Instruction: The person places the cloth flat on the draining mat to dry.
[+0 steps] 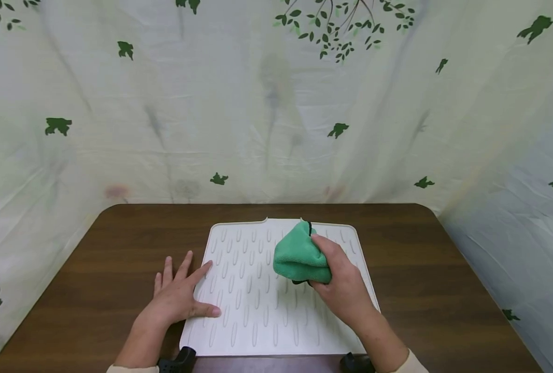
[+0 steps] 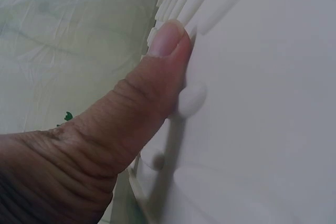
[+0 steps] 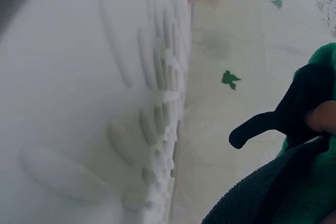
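A white drying mat [image 1: 248, 331] with raised oval ridges lies on the table. On its left edge rests my left hand [image 1: 175, 298], fingers spread, with the thumb and index finger over the mat and the other fingers beyond the edge. The left wrist view shows the thumb [image 2: 142, 93] lying against the ridged surface. My right hand [image 1: 346, 285] grips a bunched green cloth [image 1: 299, 254] with black edging over the mat's upper right part. In the right wrist view a black loop [image 3: 257, 129] sticks out from the cloth, and a gap shows between cloth and mat.
The dark brown wooden table [image 1: 131, 243] extends around the mat, with rounded far corners. Behind it and along the sides hangs a pale curtain [image 1: 239, 124] with green leaf prints. Black wrist straps [image 1: 178, 360] show near the table's front edge.
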### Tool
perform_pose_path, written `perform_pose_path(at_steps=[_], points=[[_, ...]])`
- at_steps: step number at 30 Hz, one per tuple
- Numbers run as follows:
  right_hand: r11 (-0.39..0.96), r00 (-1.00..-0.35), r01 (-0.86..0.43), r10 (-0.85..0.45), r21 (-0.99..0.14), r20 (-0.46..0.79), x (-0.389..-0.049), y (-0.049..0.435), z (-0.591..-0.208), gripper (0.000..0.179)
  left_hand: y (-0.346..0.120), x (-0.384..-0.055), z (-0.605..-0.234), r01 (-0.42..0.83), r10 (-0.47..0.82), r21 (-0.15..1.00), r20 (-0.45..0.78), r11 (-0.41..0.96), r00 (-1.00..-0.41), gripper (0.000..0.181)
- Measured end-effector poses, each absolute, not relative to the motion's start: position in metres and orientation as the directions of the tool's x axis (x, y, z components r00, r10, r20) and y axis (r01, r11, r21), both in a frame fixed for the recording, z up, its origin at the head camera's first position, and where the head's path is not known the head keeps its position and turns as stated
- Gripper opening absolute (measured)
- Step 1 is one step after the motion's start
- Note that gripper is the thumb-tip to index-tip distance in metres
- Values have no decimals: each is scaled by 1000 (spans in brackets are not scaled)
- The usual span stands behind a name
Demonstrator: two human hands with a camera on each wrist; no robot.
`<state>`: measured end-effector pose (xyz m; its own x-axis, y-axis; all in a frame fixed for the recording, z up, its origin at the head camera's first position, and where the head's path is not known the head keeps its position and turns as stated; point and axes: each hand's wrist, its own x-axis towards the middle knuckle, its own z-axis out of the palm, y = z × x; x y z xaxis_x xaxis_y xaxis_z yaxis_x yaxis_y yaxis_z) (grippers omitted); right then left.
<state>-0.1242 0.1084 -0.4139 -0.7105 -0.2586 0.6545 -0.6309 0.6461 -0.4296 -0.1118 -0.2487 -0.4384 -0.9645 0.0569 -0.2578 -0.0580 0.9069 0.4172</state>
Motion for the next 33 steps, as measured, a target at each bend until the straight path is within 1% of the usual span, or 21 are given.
perform_pose_path(at_steps=[4, 15, 26, 29, 33], points=[[641, -713, -637, -279, -428, 643, -123, 105, -418, 98, -248, -112, -438, -60, 53, 412, -257, 909, -965, 126], [647, -744, -626, -327, -435, 582, -122, 98, -425, 103, -247, -112, -436, -74, 39, 406, -262, 911, -964, 127], [650, -727, -653, -392, -389, 564, -121, 93, -433, 103, -247, -113, -437, -74, 42, 418, -262, 906, -964, 127], [653, -738, -645, -395, -397, 547, -120, 93, -433, 103, -247, -112, -437, -72, 43, 419, -260, 905, -965, 127], [663, -768, -618, -393, -423, 505, -118, 93, -433, 102, -247, -111, -437, -72, 42, 416, -258, 907, -965, 127]])
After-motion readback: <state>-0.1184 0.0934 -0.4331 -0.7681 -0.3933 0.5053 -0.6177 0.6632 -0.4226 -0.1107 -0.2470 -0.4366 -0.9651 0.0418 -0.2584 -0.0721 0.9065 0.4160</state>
